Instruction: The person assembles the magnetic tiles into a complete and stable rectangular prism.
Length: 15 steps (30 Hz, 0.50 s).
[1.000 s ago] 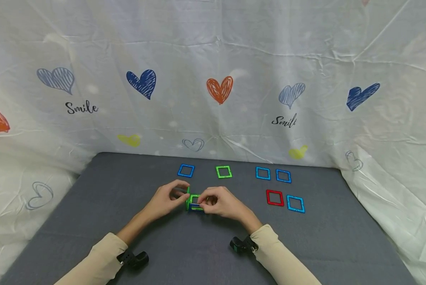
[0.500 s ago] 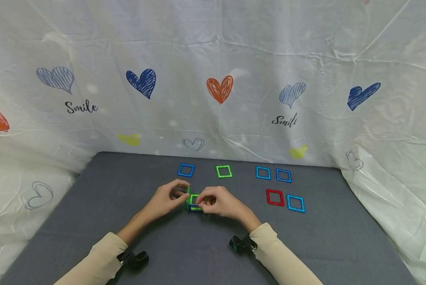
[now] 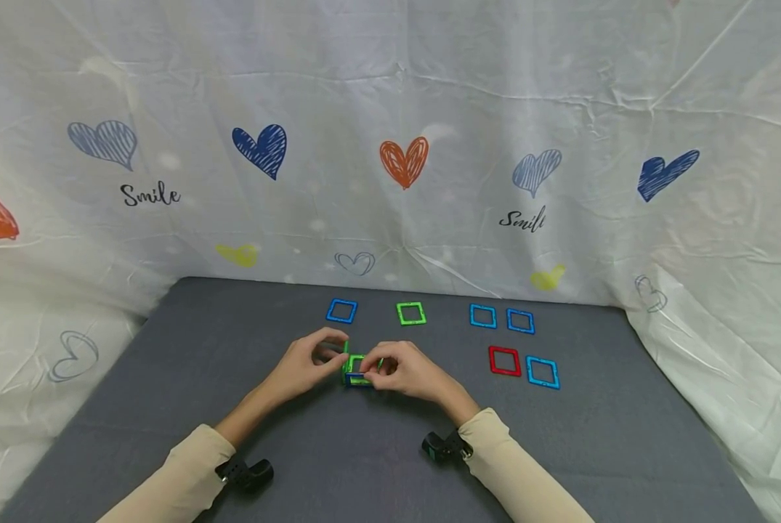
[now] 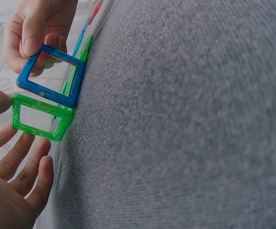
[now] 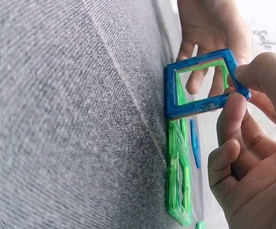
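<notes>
My right hand [image 3: 406,370] pinches a blue square magnetic tile [image 5: 170,93] by its upper edge, between thumb and fingers. The tile stands upright with its lower edge at the tabletop. Beside it in the left wrist view is an upright green square magnetic tile [image 4: 42,104]. My left hand [image 3: 308,363] holds this one, thumb at its top corner and fingers at its far side. More green tile frames [image 5: 172,191] lie low behind the blue tile in the right wrist view. From the head, the hands partly cover this small group.
Along the back of the grey table [image 3: 364,465] lie a blue tile [image 3: 340,321] and a green tile [image 3: 413,322]. To the right are a red tile [image 3: 505,373] and several blue tiles [image 3: 543,385]. A white cloth [image 3: 325,94] with printed hearts hangs behind.
My right fingertips have shifted slightly left with the blue tile, closer against the green tiles. The left hand has stayed in place.
</notes>
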Motion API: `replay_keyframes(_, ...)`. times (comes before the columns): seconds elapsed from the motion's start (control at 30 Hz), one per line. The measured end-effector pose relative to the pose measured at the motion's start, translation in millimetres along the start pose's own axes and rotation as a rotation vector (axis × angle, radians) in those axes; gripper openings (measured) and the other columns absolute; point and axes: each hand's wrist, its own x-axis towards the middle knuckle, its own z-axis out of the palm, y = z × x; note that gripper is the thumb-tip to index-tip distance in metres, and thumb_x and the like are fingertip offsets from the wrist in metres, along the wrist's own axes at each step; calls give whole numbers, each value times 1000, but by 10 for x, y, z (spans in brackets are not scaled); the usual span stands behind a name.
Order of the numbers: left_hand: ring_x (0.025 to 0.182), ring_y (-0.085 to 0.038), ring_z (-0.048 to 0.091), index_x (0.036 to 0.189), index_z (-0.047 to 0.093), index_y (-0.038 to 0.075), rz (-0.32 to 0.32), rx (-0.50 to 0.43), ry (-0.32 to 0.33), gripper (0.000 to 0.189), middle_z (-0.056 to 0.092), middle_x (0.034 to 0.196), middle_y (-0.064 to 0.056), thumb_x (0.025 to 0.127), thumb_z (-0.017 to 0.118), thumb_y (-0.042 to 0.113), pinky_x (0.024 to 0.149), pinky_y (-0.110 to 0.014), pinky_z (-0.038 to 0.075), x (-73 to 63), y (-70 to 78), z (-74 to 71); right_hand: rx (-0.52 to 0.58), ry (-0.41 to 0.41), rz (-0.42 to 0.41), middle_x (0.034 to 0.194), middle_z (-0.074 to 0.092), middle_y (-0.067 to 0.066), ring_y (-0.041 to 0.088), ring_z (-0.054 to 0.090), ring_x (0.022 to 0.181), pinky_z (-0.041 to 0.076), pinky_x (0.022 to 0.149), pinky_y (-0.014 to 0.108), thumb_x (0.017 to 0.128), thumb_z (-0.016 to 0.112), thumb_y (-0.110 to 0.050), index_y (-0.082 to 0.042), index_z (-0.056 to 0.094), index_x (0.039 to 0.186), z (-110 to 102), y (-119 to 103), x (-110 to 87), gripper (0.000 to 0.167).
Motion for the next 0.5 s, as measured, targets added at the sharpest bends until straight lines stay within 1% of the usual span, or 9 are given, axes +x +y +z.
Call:
replay_keyframes(0.07,96,-23,71,128,62,1,8,-2,2,35,65,124,-12,98,72,15,76,-36,58,1,-1,8,-6,4,-4,91,68,9,25,56,64,48,58,29,95,68,4,0,76,104,2,10,-5,13)
replay_keyframes(0.2,96,-24,71,128,62,1,13,-7,0,35,64,124,-13,98,72,15,75,-37,58,3,-7,14,-7,9,-3,91,67,1,19,58,64,49,58,28,96,70,-2,-7,77,105,-1,23,-5,13)
replay_keyframes(0.3,96,-23,71,129,62,1,7,-10,2,35,64,124,-12,98,72,15,76,-36,58,8,-7,14,6,10,-2,92,67,-4,16,59,66,50,59,28,96,71,-3,-10,77,105,-9,29,-2,13)
replay_keyframes(0.5,96,-24,71,128,62,2,5,-22,0,34,64,124,-13,98,72,14,76,-35,58,16,-10,27,7,11,-1,92,65,-6,15,61,68,51,59,28,96,71,-3,-11,77,104,-10,41,-7,13)
